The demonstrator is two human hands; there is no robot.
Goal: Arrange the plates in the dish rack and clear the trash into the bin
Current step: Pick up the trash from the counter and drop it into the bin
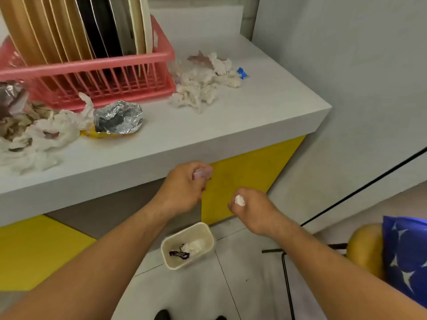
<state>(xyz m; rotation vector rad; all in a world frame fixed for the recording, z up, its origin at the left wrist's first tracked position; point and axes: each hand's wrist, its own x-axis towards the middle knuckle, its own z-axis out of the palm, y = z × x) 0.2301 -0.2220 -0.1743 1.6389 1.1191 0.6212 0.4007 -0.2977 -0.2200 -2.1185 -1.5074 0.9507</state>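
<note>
Above: pink plastic dish rack (92,72) holding upright plates (46,31).
Left hand (184,188): curled round pale purple scrap (201,173).
Right hand (251,209): gripping white tissue wad (239,200).
Below: cream rectangular bin (198,230).

Clipped and hidden
Plates (69,26) run past the top edge; the blurred trash pile (27,132) is clipped at left. The left hand (184,188) hides most of its scrap (200,173), the right hand (253,212) most of its wad (239,200).

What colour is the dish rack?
Pink. The dish rack shows best in the head view.
</note>
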